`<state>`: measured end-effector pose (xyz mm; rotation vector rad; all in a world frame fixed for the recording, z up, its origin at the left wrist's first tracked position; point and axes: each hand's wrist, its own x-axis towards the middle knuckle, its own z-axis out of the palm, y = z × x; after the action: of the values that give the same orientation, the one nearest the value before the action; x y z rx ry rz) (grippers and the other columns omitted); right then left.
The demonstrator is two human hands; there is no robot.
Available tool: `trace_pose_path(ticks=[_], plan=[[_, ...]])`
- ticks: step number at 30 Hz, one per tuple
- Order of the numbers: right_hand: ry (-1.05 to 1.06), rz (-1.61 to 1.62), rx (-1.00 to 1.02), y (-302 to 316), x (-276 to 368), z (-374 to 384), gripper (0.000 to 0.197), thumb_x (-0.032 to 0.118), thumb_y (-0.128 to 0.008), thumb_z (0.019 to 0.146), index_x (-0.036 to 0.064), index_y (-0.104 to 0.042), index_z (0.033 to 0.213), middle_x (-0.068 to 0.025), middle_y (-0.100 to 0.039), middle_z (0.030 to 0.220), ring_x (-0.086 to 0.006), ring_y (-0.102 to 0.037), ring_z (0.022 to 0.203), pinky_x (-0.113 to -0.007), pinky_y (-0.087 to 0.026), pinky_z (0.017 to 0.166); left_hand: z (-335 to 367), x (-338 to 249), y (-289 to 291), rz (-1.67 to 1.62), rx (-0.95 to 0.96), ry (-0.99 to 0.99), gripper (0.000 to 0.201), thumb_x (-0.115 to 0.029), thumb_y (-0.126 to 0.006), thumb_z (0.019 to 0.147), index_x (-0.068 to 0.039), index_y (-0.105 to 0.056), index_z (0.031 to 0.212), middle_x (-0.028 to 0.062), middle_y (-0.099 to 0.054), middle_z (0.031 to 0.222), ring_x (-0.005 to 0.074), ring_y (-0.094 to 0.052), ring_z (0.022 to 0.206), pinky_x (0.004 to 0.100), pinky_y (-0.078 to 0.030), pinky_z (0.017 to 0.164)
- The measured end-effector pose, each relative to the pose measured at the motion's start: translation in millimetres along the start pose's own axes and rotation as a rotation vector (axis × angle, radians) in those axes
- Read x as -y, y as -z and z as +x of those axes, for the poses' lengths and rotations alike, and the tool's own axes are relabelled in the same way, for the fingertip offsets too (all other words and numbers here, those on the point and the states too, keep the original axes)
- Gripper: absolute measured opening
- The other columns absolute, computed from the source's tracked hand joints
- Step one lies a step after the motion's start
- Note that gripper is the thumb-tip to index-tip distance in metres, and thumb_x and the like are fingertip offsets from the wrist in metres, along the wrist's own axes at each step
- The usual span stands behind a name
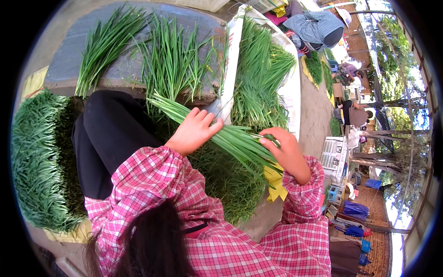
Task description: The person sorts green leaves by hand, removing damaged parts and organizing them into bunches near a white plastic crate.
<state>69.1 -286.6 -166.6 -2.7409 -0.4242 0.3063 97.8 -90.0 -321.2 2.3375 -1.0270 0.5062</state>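
Note:
A long bunch of garlic chives (237, 142) slants across in front of me, its pale stem ends at the upper left and its green tips at the lower right. My left hand (194, 132) is closed round its middle. At the leafy end my right hand (290, 154) bends its thumb and forefinger together on some leaves. Just beyond the stem ends, a loose pile of chives (170, 60) lies on a grey-blue board (64, 62). Another bunch (108, 51) rests farther left on that board.
A white crate (294, 111) full of chives (260, 78) stands beyond my hands. Stacked chives (37, 161) rise at the left beside my knees, and loose leaves (235, 184) lie below the bunch. Near my right wrist is yellow sheeting (275, 182). A person in blue (314, 27) works at the upper right.

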Motion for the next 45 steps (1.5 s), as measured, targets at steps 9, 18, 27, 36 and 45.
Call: trace_pose_path(ticks=[9, 18, 27, 36, 45], plan=[[0.11, 0.012, 0.013, -21, -2, 12, 0.009, 0.008, -0.052, 0.074, 0.0014, -0.054, 0.08, -0.015, -0.052, 0.072, -0.0316, -0.051, 0.066, -0.036, -0.04, 0.057, 1, 0, -2, -0.012, -0.012, -0.045, 0.029, -0.008, -0.048, 0.065, -0.008, -0.045, 0.094, 0.0043, -0.042, 0.071, 0.0194, -0.043, 0.069, 0.0309, -0.033, 0.063], [0.262, -0.309, -0.164, -29, -3, 14, 0.017, -0.004, -0.048, 0.063, 0.004, -0.056, 0.075, -0.009, -0.043, 0.064, -0.0267, -0.047, 0.059, -0.034, -0.039, 0.055, 2, -3, -5, -0.001, 0.008, -0.062, 0.025, -0.009, -0.047, 0.065, -0.01, -0.046, 0.09, 0.0055, -0.042, 0.072, 0.0201, -0.044, 0.07, 0.0308, -0.034, 0.064], [0.101, 0.977, -0.43, 51, -22, -80, 0.006, 0.005, -0.048, 0.08, 0.0017, -0.049, 0.085, -0.0063, -0.051, 0.069, -0.0165, -0.046, 0.058, -0.029, -0.039, 0.06, 4, 1, 4, 0.009, -0.062, 0.006, 0.033, -0.005, -0.049, 0.064, -0.006, -0.045, 0.097, 0.0063, -0.041, 0.075, 0.0207, -0.043, 0.073, 0.0313, -0.035, 0.066], [-0.151, 0.102, -0.524, 42, 6, -108, 0.019, -0.007, -0.057, 0.065, -0.0011, -0.056, 0.083, -0.0106, -0.055, 0.085, -0.023, -0.052, 0.085, -0.03, -0.039, 0.076, 2, 4, 5, 0.009, -0.111, 0.049, 0.034, -0.005, -0.048, 0.063, -0.004, -0.046, 0.098, 0.007, -0.04, 0.074, 0.0211, -0.043, 0.072, 0.0312, -0.034, 0.066], [-0.193, -0.072, -0.57, -13, 33, -58, 0.021, 0.006, -0.063, 0.067, 0.0018, -0.057, 0.086, -0.0107, -0.057, 0.082, -0.0249, -0.053, 0.076, -0.031, -0.041, 0.069, 0, 6, 8, 0.019, -0.119, 0.047, 0.034, -0.005, -0.048, 0.064, -0.003, -0.046, 0.097, 0.0073, -0.04, 0.075, 0.0214, -0.043, 0.072, 0.0313, -0.034, 0.065]])
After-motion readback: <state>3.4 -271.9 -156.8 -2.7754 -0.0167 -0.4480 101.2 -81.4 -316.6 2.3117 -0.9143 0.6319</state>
